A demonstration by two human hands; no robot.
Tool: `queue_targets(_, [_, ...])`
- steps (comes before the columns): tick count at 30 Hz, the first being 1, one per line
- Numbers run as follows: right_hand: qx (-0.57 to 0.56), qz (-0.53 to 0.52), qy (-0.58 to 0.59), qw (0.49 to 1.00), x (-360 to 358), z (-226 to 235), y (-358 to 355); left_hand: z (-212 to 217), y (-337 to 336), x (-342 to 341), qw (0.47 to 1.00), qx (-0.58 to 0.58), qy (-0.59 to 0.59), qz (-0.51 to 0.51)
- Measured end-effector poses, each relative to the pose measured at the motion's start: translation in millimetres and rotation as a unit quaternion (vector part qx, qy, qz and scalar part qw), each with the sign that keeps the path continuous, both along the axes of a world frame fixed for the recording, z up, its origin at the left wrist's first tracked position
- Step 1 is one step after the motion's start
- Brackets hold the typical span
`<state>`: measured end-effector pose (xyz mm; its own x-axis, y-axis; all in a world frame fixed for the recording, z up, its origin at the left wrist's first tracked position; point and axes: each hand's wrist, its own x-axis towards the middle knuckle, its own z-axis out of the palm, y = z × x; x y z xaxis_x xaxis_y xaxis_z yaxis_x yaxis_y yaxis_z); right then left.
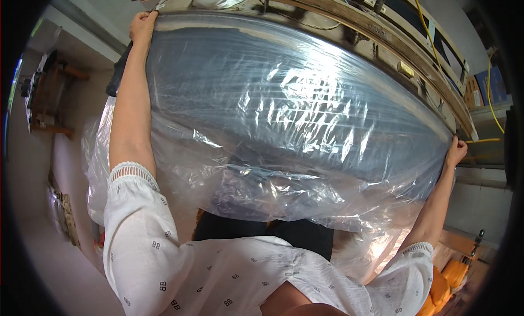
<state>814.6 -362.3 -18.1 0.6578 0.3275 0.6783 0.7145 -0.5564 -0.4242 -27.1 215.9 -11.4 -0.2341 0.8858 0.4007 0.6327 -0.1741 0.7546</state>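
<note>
A wide sheet of clear plastic film [305,125] spreads in front of me over a dark grey-blue layer, with bright glare and fine wrinkles across it. At the far left corner, my left hand [143,27] is closed on the film's edge. Over at the far right corner, my right hand [457,151] pinches the same edge, with the arm stretched out. Between the two hands the far edge runs taut in a curve. Loose, crumpled film hangs down toward my body. What lies beneath the dark layer is hidden.
Just beyond the film's far edge runs a long wooden beam [349,24], part of a frame or machine. A yellow hose or cable [427,27] hangs at the far right. On the left stands a brown wooden stand [52,100]. Orange material [450,278] lies at the lower right.
</note>
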Motion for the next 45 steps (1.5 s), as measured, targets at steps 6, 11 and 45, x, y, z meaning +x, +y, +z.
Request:
queue_targets(6, [-0.027,-0.066,0.064,0.995,21,-1,-16,-10,11,-18,0.994,0.069,-0.07,0.044])
queue_targets(11, [0.055,-0.018,0.117,0.991,-30,14,-1,9,-23,-11,0.906,0.04,-0.418,-0.048])
queue_targets(45, [-0.305,-0.067,-0.031,0.95,-146,11,-95,52,-190,-133,0.878,-0.006,-0.428,-0.213])
